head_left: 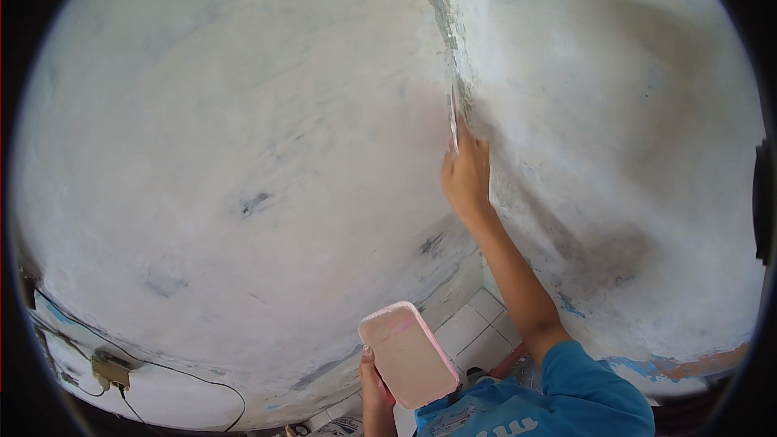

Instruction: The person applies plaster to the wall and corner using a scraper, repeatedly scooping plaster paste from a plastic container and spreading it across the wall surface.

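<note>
My right hand (467,174) reaches up to the corner where two walls meet, its fingers closed on a putty knife (453,117). The thin blade, seen nearly edge-on, points up along the rough grey strip of the corner (443,12). Whether its edge touches the wall I cannot tell. Low in front of my body, my left hand (374,384) grips a pink rectangular tub (444,350) by its left side. Pale, smeared material (405,356) shows inside the tub, with a bright pink streak near the top.
Patchy whitish walls (202,113) rise on both sides, with peeling blue and orange paint (696,364) low on the right one. A brown electrical box (110,371) with loose dark cables (202,382) is at lower left. White floor tiles (469,328) show below the corner.
</note>
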Demonstrator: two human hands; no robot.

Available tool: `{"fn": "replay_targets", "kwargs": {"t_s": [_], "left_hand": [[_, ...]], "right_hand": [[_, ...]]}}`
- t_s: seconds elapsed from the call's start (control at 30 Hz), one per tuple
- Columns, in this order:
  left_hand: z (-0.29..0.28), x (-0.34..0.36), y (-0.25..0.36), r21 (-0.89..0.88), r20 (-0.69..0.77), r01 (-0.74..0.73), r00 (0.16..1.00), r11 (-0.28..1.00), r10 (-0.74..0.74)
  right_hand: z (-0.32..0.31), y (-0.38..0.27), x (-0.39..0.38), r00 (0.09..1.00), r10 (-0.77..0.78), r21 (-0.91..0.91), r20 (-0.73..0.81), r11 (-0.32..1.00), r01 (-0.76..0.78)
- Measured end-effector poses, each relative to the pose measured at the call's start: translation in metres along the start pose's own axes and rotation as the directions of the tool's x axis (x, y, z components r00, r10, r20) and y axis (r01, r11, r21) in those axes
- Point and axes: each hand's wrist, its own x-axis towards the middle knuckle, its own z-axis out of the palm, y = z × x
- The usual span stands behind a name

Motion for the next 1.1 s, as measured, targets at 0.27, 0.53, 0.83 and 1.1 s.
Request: {"fn": "replay_targets", "kwargs": {"t_s": [0.27, 0.53, 0.83, 1.1], "left_hand": [[0.003, -0.004, 0.007, 0.019, -0.017, -0.039, 0.999, 0.999, 0.039], [0.008, 0.004, 0.003, 0.046, 0.008, -0.029, 1.0, 0.999, 0.029], [0.006, 0.002, 0.007, 0.051, -0.011, -0.008, 1.0, 0.999, 0.009], [0.009, 0.001, 0.013, 0.011, -0.005, -0.009, 1.0, 1.0, 0.009]], "right_hand": [[0.026, -0.022, -0.039, 0.973, -0.21, 0.086, 0.095, 0.976, 0.202], [0.046, 0.005, 0.019, 0.974, -0.187, -0.181, -0.125, 0.97, 0.163], [-0.009, -0.025, 0.025, 0.99, -0.139, 0.087, -0.031, 0.986, 0.141], [0.004, -0.04, -0.009, 0.971, -0.225, 0.136, 0.087, 0.968, 0.212]]}}
